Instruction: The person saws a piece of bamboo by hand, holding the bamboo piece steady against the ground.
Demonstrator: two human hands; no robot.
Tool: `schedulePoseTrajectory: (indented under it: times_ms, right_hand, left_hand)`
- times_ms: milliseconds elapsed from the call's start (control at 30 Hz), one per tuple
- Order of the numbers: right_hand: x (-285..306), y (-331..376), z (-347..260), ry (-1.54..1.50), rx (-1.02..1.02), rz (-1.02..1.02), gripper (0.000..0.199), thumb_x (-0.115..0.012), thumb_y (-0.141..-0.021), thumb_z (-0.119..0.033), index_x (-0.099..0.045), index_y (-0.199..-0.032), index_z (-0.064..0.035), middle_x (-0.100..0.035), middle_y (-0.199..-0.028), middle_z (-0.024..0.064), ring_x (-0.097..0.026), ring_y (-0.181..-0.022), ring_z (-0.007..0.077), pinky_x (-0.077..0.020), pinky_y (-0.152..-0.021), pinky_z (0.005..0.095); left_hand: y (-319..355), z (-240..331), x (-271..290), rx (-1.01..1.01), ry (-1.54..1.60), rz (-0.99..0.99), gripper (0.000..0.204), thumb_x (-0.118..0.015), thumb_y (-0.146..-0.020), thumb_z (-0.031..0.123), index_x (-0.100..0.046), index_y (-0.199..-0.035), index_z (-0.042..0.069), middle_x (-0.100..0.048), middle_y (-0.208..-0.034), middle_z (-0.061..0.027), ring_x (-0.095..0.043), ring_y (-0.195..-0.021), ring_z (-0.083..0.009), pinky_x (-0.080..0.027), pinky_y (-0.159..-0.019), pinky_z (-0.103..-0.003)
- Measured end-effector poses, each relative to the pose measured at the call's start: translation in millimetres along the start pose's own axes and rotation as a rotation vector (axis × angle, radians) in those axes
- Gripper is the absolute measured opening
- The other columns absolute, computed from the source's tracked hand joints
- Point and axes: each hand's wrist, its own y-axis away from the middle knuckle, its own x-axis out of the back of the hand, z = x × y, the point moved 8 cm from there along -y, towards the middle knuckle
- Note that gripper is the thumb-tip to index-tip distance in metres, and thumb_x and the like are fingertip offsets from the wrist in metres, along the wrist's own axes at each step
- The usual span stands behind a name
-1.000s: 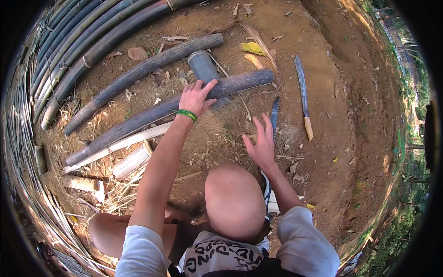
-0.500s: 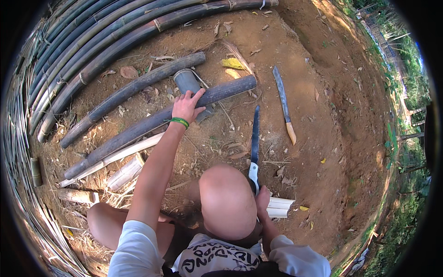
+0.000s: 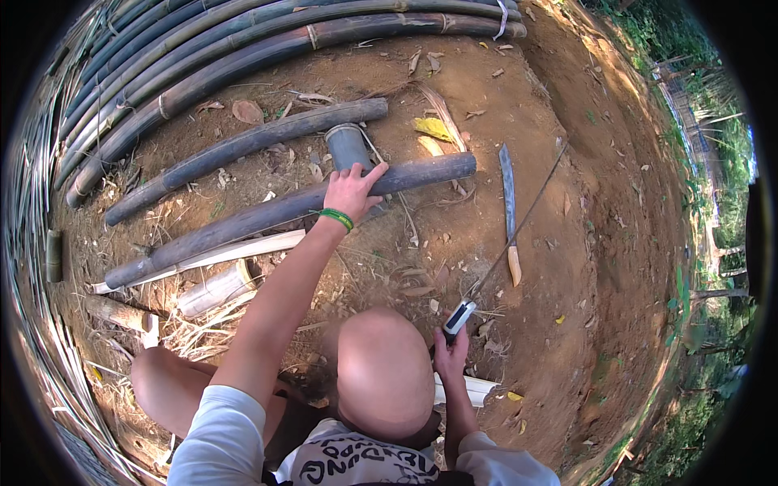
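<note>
My left hand point(image 3: 351, 197) grips a dark bamboo pole point(image 3: 243, 224) from above, fingers over its far side. Beneath the pole a short, thick bamboo piece point(image 3: 348, 147) lies crosswise, its middle hidden by pole and hand. In my right hand point(image 3: 451, 352), to the right of my knee, is a hand saw point(image 3: 461, 316) with a white and black handle. Its thin blade is seen nearly edge-on, slanting up and right, clear of the pole. That blade crosses the view of a long knife point(image 3: 509, 198) with a wooden handle, lying on the dirt.
Another bamboo pole point(image 3: 243, 149) lies beyond the first. A row of long bamboo poles point(image 3: 235, 73) fills the far left. Split bamboo point(image 3: 235, 257) and short bamboo pieces point(image 3: 217, 292) lie at the left, and a pale split piece point(image 3: 478, 393) near my right forearm. Greenery point(image 3: 721, 421) borders the right.
My right hand has raised the saw a little and turned it, so the blade swings from pointing straight away to slanting right. My left hand keeps its place on the pole. The view has shifted slightly.
</note>
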Motion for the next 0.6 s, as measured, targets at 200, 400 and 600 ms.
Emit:
schedulePoseTrajectory:
  times_ms: [200, 400, 600]
  right_hand:
    - [-39, -35, -13, -0.065, -0.187, -0.127, 0.033, -0.073, -0.099, -0.017, -0.055, -0.121, -0.0007, -0.056, -0.086, 0.0020, -0.052, -0.079, 0.0120, -0.0453, -0.071, 0.0311]
    - [-75, -45, 0, -0.150, -0.230, -0.138, 0.030, -0.068, -0.103, -0.021, -0.055, -0.122, -0.0010, -0.056, -0.084, -0.0002, -0.051, -0.074, 0.0091, -0.0441, -0.066, 0.0292]
    - [-91, -44, 18, -0.175, -0.308, -0.294, 0.029, -0.064, -0.107, -0.027, -0.053, -0.123, -0.0053, -0.059, -0.079, -0.0010, -0.053, -0.065, 0.0086, -0.0450, -0.058, 0.0308]
  left_hand:
    - [-3, -14, -18, 0.009, 0.029, -0.047, 0.074, -0.080, -0.086, 0.045, -0.048, -0.153, 0.036, -0.065, -0.123, -0.0110, -0.067, -0.110, -0.0377, -0.053, -0.097, -0.049]
    - [2, -16, -4, -0.129, 0.099, 0.010, 0.071, -0.078, -0.089, 0.038, -0.049, -0.153, 0.032, -0.064, -0.125, -0.0097, -0.067, -0.114, -0.0343, -0.055, -0.099, -0.048]
    - [3, -8, -8, -0.115, 0.126, -0.008, 0.069, -0.077, -0.090, 0.034, -0.049, -0.153, 0.032, -0.063, -0.127, -0.0102, -0.065, -0.119, -0.0326, -0.051, -0.103, -0.048]
